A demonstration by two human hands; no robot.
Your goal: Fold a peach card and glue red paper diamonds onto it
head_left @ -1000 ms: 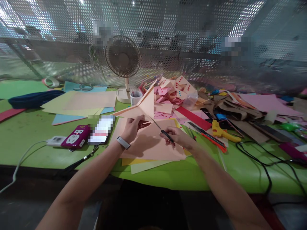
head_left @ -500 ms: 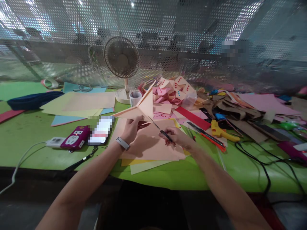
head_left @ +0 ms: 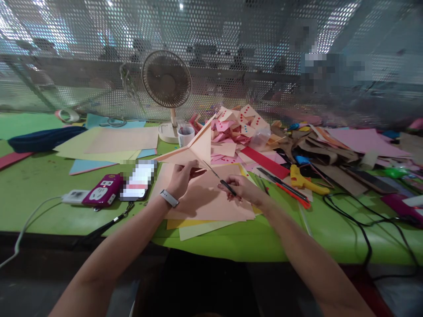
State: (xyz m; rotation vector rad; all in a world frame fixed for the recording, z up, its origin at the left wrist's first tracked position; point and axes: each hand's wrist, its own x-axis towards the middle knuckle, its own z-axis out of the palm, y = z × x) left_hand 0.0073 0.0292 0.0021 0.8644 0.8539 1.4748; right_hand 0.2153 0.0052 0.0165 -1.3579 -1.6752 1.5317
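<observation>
A folded peach paper point(head_left: 201, 143) stands up in front of me, its two wings spread left and upward. My left hand point(head_left: 185, 176), with a white band at the wrist, pinches the paper's lower part. In my right hand point(head_left: 239, 188) are black-handled scissors point(head_left: 228, 187), their blades pointing up and left to the paper's lower edge. Whether the blades are apart is too small to tell. Under both hands lies a stack of peach sheets point(head_left: 211, 202), with yellow and pale green sheets beneath.
Left are a phone point(head_left: 139, 180), a purple power bank point(head_left: 104, 190) and coloured sheets point(head_left: 122, 140). Behind stand a fan point(head_left: 167, 81) and a cup point(head_left: 185, 135). Right are paper pieces point(head_left: 238, 125), a red-orange cutter point(head_left: 291, 193), a yellow glue gun point(head_left: 307, 182) and black cables point(head_left: 357, 220).
The view has shifted very slightly. Both hands, the folded paper and the scissors hold nearly the same positions.
</observation>
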